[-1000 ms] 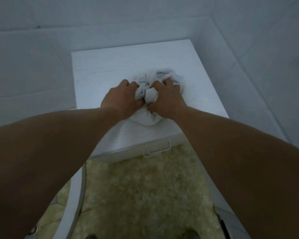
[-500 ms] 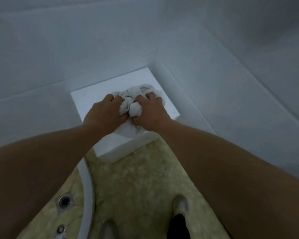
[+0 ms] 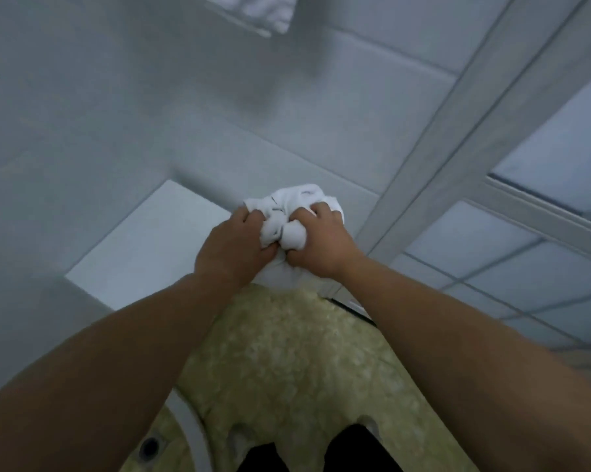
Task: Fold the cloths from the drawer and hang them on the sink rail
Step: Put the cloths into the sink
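Note:
A bunched white cloth (image 3: 292, 206) is held in the air in front of me, above the floor and to the right of the white cabinet top (image 3: 158, 240). My left hand (image 3: 234, 248) grips its left side with curled fingers. My right hand (image 3: 316, 243) grips its right side, a fold bulging out by the thumb. The cloth's lower part hangs below both hands. Another white cloth (image 3: 263, 10) hangs on a rail at the top edge of the view.
Grey tiled wall fills the left and back. A framed glass door (image 3: 525, 206) stands at the right. Mottled beige floor (image 3: 287, 352) lies below, with a curved white edge (image 3: 193, 434) and a drain (image 3: 149, 446) at lower left. My dark trouser legs show at the bottom.
Both hands have lifted the bunched cloth off the cabinet top and carried it to the right. My view has risen and turned right, bringing the glass door and hanging cloth into sight.

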A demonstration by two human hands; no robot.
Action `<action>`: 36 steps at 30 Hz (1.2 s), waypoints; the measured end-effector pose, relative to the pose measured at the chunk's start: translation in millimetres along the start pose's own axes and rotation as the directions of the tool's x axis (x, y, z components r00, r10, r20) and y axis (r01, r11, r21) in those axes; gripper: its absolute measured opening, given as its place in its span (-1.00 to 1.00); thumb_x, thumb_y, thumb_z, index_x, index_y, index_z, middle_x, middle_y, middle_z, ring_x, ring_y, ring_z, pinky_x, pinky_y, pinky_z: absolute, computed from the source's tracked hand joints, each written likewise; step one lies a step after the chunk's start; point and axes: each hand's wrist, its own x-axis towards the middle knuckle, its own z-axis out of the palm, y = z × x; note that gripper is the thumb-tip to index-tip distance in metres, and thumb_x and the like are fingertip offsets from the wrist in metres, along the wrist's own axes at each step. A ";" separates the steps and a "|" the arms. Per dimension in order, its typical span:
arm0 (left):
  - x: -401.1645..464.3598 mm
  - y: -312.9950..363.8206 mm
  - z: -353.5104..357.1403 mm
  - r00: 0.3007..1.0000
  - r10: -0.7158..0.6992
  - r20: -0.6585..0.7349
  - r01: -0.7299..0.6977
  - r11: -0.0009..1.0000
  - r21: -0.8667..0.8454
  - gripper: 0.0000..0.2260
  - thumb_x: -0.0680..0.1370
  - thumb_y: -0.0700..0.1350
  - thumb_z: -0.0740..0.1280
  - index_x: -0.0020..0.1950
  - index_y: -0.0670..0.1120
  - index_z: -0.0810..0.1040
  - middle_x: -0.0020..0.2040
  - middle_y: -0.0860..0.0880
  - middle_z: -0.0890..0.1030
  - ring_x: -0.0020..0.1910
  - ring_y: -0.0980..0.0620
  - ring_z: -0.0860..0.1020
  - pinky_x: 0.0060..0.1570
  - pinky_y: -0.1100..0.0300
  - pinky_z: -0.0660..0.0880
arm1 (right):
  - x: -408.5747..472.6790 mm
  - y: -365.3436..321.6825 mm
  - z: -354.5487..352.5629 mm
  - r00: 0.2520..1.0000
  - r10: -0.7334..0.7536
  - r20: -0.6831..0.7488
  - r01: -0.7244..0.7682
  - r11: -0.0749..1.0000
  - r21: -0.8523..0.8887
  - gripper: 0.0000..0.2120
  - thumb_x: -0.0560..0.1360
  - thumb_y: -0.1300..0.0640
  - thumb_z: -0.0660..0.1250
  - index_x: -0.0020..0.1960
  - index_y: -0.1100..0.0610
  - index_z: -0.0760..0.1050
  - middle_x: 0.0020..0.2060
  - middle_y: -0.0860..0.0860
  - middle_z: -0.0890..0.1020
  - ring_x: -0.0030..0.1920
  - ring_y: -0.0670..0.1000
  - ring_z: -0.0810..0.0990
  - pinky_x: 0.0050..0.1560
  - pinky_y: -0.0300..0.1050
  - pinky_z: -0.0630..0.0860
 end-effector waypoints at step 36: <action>-109.2 800.4 163.8 -0.351 0.936 0.006 -0.798 -0.296 -0.524 -0.66 0.44 0.06 0.45 0.05 -0.16 0.56 -0.11 -0.14 0.54 -0.21 -0.15 0.57 -0.28 0.17 0.33 | -609.4 346.0 -191.6 -0.363 0.878 -0.313 -0.756 -0.081 0.649 -0.34 0.35 -0.12 0.46 0.38 -0.09 0.32 0.39 0.11 0.27 0.40 0.19 0.18 0.35 0.10 0.30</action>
